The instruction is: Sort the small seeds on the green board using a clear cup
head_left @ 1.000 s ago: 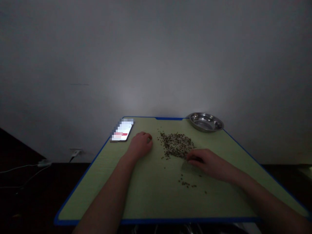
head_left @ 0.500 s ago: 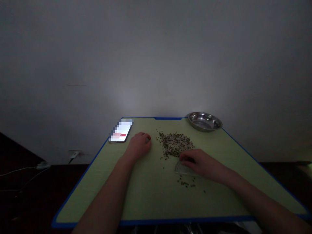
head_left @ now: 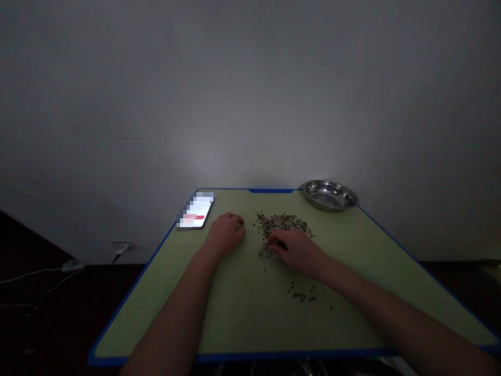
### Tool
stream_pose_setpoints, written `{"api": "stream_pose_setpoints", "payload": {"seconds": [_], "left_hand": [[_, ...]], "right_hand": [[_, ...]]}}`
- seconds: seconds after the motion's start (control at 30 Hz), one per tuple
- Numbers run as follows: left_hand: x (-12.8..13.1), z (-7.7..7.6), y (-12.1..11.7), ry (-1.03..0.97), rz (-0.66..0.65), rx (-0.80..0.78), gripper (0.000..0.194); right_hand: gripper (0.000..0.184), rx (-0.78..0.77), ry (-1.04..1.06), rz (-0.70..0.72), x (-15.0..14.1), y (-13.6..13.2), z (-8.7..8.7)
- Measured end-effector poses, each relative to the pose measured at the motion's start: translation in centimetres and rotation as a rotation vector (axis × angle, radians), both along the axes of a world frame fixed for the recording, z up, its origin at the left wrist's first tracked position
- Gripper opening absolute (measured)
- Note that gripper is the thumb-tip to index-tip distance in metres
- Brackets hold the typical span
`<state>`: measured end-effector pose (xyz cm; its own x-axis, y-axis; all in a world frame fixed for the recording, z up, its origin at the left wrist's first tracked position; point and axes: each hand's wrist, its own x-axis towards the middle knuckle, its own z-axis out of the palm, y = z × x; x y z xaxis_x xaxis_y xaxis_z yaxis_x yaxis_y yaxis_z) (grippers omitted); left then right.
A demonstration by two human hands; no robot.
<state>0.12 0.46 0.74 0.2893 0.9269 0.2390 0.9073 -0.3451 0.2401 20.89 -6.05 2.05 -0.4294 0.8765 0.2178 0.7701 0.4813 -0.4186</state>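
A pile of small dark and pale beads or seeds (head_left: 285, 221) lies spread on the green tabletop. Over its near edge is my right hand (head_left: 295, 250), fingers pinched on a clear, flat piece that looks like a plastic protractor (head_left: 265, 252); the hand covers most of it. My left hand (head_left: 226, 233) rests on the table left of the pile, its fingers curled in. Whatever may be between those fingers is too dark and small to make out. Nearer to me, several loose dark grains (head_left: 301, 296) sit apart from the pile.
At the back right corner stands a shallow steel bowl (head_left: 332, 197). A phone with a lit screen (head_left: 199, 211) lies at the back left. The table has a blue rim (head_left: 230, 357) and backs onto a grey wall (head_left: 250, 94). Cables (head_left: 72, 265) run at the lower left.
My right hand has moved left along the near edge of the pile with the protractor, away from the loose grains. My left hand stays in place.
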Motion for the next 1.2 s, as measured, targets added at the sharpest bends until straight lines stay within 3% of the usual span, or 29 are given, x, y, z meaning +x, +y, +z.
{"api": "stream_pose_setpoints", "payload": {"seconds": [0.2,0.63,0.77,1.2], "left_hand": [[0.1,0.1,-0.1,-0.003,-0.003,0.006,0.026],[-0.1,-0.1,0.2,0.005,-0.004,0.004,0.028],[-0.1,-0.1,0.3,0.003,-0.012,0.004,0.028],[-0.1,0.1,0.1,0.000,-0.027,0.019,0.029]], "right_hand": [[0.012,0.069,-0.067,-0.057,0.0,1.0,0.0],[0.015,-0.073,-0.030,0.405,-1.9,1.0,1.4],[0.014,-0.122,-0.032,0.478,-1.5,0.3,1.8],[0.014,-0.233,0.015,0.459,1.7,-2.2,1.8]]}}
